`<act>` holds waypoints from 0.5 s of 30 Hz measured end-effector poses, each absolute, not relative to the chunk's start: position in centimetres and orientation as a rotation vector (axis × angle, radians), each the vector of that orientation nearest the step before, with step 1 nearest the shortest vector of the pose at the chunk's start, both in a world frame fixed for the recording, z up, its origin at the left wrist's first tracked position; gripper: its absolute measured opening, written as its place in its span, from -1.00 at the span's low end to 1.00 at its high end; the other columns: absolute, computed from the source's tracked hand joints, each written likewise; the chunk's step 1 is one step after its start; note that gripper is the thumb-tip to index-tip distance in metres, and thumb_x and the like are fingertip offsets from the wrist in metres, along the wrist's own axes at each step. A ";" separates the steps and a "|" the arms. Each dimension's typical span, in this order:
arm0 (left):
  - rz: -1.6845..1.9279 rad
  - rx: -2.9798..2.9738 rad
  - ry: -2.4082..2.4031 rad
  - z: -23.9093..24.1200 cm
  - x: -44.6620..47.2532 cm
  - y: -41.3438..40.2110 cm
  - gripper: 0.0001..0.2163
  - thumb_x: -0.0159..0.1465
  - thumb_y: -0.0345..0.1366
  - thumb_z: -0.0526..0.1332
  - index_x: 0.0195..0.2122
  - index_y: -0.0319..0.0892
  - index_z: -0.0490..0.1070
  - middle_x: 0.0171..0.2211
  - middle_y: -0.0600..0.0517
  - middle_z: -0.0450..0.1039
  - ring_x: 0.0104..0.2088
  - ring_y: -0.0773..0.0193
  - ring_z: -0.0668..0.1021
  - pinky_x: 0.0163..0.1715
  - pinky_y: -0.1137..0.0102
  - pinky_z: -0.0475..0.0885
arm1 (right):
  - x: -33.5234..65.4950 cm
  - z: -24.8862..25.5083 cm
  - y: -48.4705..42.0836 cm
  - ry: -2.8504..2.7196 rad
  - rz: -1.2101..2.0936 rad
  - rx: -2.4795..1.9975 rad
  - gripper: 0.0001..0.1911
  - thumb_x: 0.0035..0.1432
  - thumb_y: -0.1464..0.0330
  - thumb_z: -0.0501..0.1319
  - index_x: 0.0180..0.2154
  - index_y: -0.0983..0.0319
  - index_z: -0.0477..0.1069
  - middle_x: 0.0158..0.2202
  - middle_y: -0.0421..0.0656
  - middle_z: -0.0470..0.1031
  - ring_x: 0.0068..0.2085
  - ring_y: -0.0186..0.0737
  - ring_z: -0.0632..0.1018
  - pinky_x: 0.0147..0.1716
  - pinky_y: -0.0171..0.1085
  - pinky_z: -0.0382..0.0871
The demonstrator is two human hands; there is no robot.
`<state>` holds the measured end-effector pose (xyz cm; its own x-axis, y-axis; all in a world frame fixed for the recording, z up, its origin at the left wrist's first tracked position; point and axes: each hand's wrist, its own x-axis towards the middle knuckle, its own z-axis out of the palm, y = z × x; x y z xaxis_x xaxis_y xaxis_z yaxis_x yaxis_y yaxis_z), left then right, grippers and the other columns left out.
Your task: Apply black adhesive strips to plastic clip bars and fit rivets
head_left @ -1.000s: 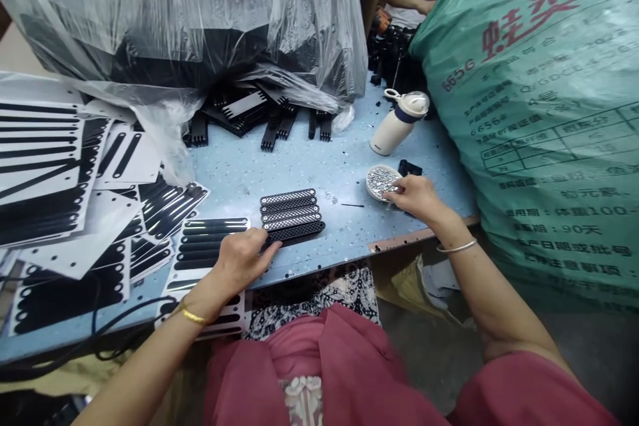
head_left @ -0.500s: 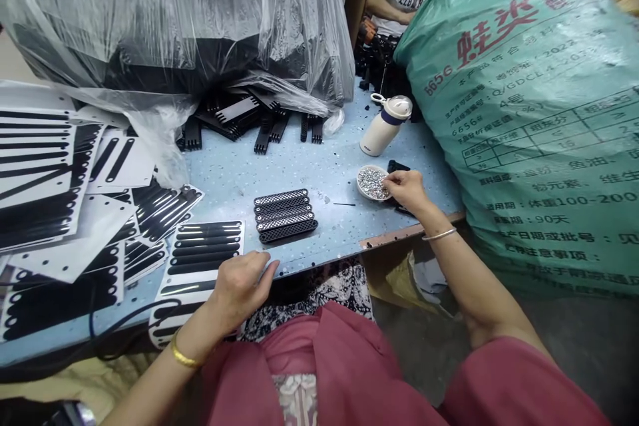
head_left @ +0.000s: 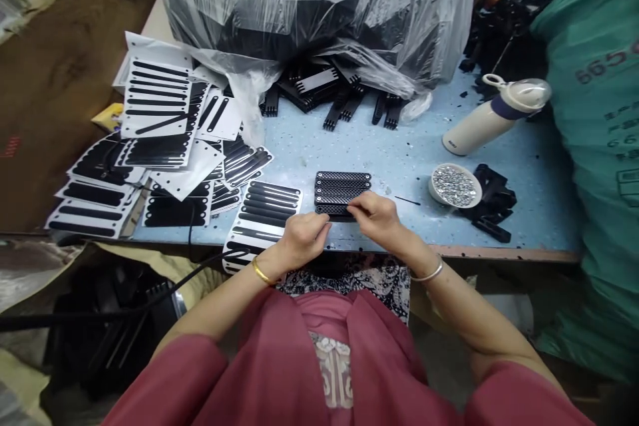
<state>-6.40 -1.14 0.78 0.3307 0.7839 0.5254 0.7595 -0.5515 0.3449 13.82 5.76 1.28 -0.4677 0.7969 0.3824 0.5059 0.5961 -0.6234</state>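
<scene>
Several black perforated strips (head_left: 343,190) lie side by side on the blue tabletop, with small silvery pieces at their ends. At the right end of the nearest strip, my right hand (head_left: 380,218) is closed in a pinch; whatever is between its fingertips is too small to see. My left hand (head_left: 303,238) is curled closed by the front left part of the row, thumb and forefinger together, their contents hidden. To the right stands a white bowl (head_left: 433,198) full of small shiny metal pieces. A thin dark stick (head_left: 408,200) lies between strips and bowl.
Sheets with black strips (head_left: 269,203) spread over the left side. Plastic-wrapped black parts (head_left: 319,26) stand at the back. A cream bottle (head_left: 472,125), loose black parts (head_left: 492,203) and a green sack (head_left: 599,146) are on the right. A black cable (head_left: 200,273) crosses front left.
My right hand has moved left from the bowl of metal pieces to the strips. My left hand is nearer the strips. The view has turned left.
</scene>
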 end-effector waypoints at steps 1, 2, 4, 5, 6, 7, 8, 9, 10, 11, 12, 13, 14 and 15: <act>1.013 2.556 1.494 1.1 -6.6 -1.3 -0.76 0.37 -0.38 0.07 -0.45 -0.19 0.39 -0.59 0.04 0.37 -0.55 0.30 0.42 -0.49 0.39 0.28 | 13.1 0.8 5.6 -2.204 0.504 -0.974 -0.81 0.22 0.43 0.16 -0.40 0.23 0.51 -0.46 -0.10 0.52 -0.40 -0.22 0.51 -0.38 -0.24 0.41; 0.987 2.578 1.521 1.5 -7.1 -1.7 -0.75 0.37 -0.37 0.08 -0.47 -0.18 0.39 -0.59 0.04 0.38 -0.54 0.28 0.43 -0.47 0.37 0.28 | 12.7 0.4 5.5 -2.232 0.453 -0.940 -0.79 0.24 0.44 0.13 -0.40 0.23 0.50 -0.46 -0.10 0.50 -0.39 -0.21 0.50 -0.39 -0.24 0.39; 0.944 2.593 1.593 2.3 -8.6 -3.0 -0.80 0.35 -0.34 0.13 -0.43 -0.19 0.42 -0.50 -0.02 0.46 -0.45 0.23 0.50 -0.38 0.31 0.33 | 12.4 -0.1 5.4 -2.260 0.392 -0.906 -0.78 0.26 0.46 0.11 -0.39 0.24 0.48 -0.47 -0.10 0.46 -0.40 -0.20 0.48 -0.40 -0.24 0.36; 0.922 2.586 1.640 2.5 -9.6 -3.8 -0.84 0.34 -0.29 0.16 -0.34 -0.21 0.46 -0.41 -0.08 0.53 -0.34 0.16 0.55 -0.30 0.26 0.37 | 12.4 -0.2 5.4 -2.259 0.376 -0.892 -0.79 0.27 0.46 0.11 -0.38 0.24 0.48 -0.47 -0.11 0.44 -0.41 -0.21 0.47 -0.41 -0.24 0.36; 0.887 2.575 1.686 2.6 -10.7 -4.7 -0.82 0.32 -0.24 0.18 -0.22 -0.24 0.49 -0.27 -0.15 0.57 -0.20 0.06 0.57 -0.18 0.19 0.39 | 12.5 -0.2 5.4 -2.254 0.365 -0.873 -0.80 0.27 0.47 0.11 -0.37 0.24 0.47 -0.47 -0.11 0.44 -0.41 -0.21 0.47 -0.41 -0.24 0.35; 0.829 2.571 1.721 2.5 -11.8 -5.6 -0.71 0.31 -0.17 0.20 -0.07 -0.28 0.48 -0.11 -0.24 0.56 -0.03 -0.06 0.54 -0.05 0.10 0.37 | 12.5 -0.1 5.4 -2.248 0.358 -0.851 -0.81 0.27 0.48 0.12 -0.37 0.24 0.46 -0.47 -0.12 0.43 -0.41 -0.21 0.46 -0.42 -0.25 0.35; 0.721 2.568 1.749 2.3 -12.9 -6.4 -0.58 0.30 -0.10 0.21 0.05 -0.32 0.43 0.03 -0.30 0.50 0.13 -0.19 0.45 0.06 0.01 0.31 | 12.5 0.0 5.4 -2.244 0.353 -0.832 -0.81 0.27 0.49 0.12 -0.37 0.24 0.46 -0.48 -0.13 0.42 -0.42 -0.22 0.46 -0.43 -0.25 0.34; 0.586 2.559 1.768 1.9 -13.8 -7.0 -0.48 0.29 -0.05 0.20 0.14 -0.34 0.37 0.13 -0.33 0.42 0.23 -0.28 0.34 0.12 -0.05 0.25 | 12.6 0.1 5.4 -2.241 0.351 -0.818 -0.82 0.27 0.49 0.13 -0.37 0.24 0.45 -0.48 -0.14 0.42 -0.43 -0.23 0.46 -0.43 -0.26 0.34; 0.463 2.541 1.791 1.5 -14.5 -7.3 -0.42 0.30 -0.01 0.18 0.21 -0.34 0.32 0.21 -0.34 0.34 0.29 -0.33 0.26 0.16 -0.08 0.21 | 12.6 0.2 5.4 -2.240 0.351 -0.810 -0.82 0.26 0.50 0.13 -0.37 0.24 0.45 -0.48 -0.14 0.41 -0.43 -0.24 0.46 -0.44 -0.27 0.34; 0.353 2.508 1.821 1.1 -15.0 -7.3 -0.38 0.31 0.02 0.16 0.26 -0.33 0.27 0.27 -0.33 0.27 0.33 -0.34 0.18 0.19 -0.09 0.17 | 12.5 0.3 5.4 -2.242 0.353 -0.806 -0.82 0.26 0.50 0.13 -0.37 0.24 0.45 -0.49 -0.15 0.41 -0.43 -0.24 0.46 -0.44 -0.27 0.33; 0.272 2.473 1.849 0.7 -15.2 -7.0 -0.36 0.33 0.05 0.14 0.29 -0.31 0.23 0.31 -0.31 0.21 0.35 -0.34 0.14 0.21 -0.09 0.15 | 12.5 0.3 5.3 -2.246 0.356 -0.805 -0.83 0.26 0.50 0.13 -0.36 0.24 0.45 -0.48 -0.15 0.41 -0.43 -0.25 0.46 -0.44 -0.28 0.33; 0.219 2.442 1.879 0.4 -15.2 -6.5 -0.35 0.34 0.07 0.11 0.31 -0.29 0.21 0.34 -0.29 0.17 0.37 -0.33 0.10 0.22 -0.09 0.13 | 12.5 0.3 5.3 -2.246 0.358 -0.806 -0.83 0.26 0.50 0.13 -0.36 0.24 0.45 -0.48 -0.15 0.41 -0.43 -0.25 0.46 -0.43 -0.28 0.33; 0.189 2.415 1.908 0.2 -14.9 -5.9 -0.34 0.35 0.09 0.08 0.32 -0.28 0.19 0.35 -0.28 0.14 0.38 -0.32 0.07 0.23 -0.09 0.11 | 12.5 0.2 5.4 -2.246 0.360 -0.810 -0.83 0.26 0.49 0.14 -0.36 0.24 0.46 -0.48 -0.15 0.42 -0.42 -0.24 0.47 -0.43 -0.27 0.34; 0.180 2.396 1.936 0.1 -14.5 -5.2 -0.34 0.36 0.10 0.05 0.33 -0.27 0.18 0.36 -0.27 0.13 0.38 -0.32 0.06 0.24 -0.09 0.11 | 12.5 0.1 5.4 -2.246 0.365 -0.815 -0.84 0.26 0.48 0.14 -0.36 0.25 0.46 -0.47 -0.14 0.43 -0.42 -0.24 0.47 -0.42 -0.27 0.34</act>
